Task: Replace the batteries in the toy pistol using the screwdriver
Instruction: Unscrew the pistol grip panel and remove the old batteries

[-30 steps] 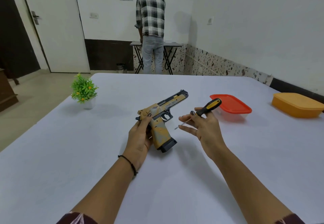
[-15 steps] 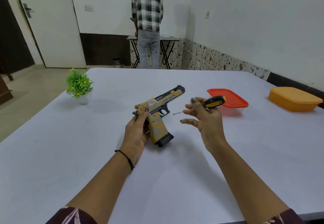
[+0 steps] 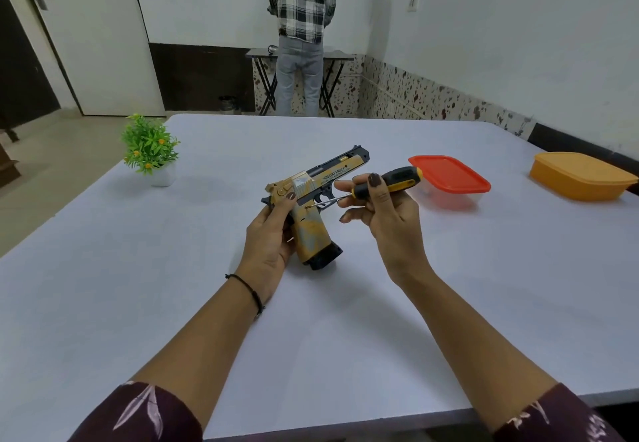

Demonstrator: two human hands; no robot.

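Observation:
My left hand grips the tan and black toy pistol by the back of its grip, holding it just above the white table with the barrel pointing away to the right. My right hand holds a screwdriver with a black and yellow handle. Its thin metal shaft slants down to the left, and the tip touches the pistol's side just above the grip, near the trigger. The black magazine base sticks out at the bottom of the grip.
A clear box with a red lid sits right of the pistol, and an orange lidded box stands at the far right edge. A small green plant in a white pot is at the back left. A person stands at a folding table beyond.
My right hand turned the screwdriver in its fingers and brought the tip left onto the pistol's side. The left hand kept its hold on the pistol.

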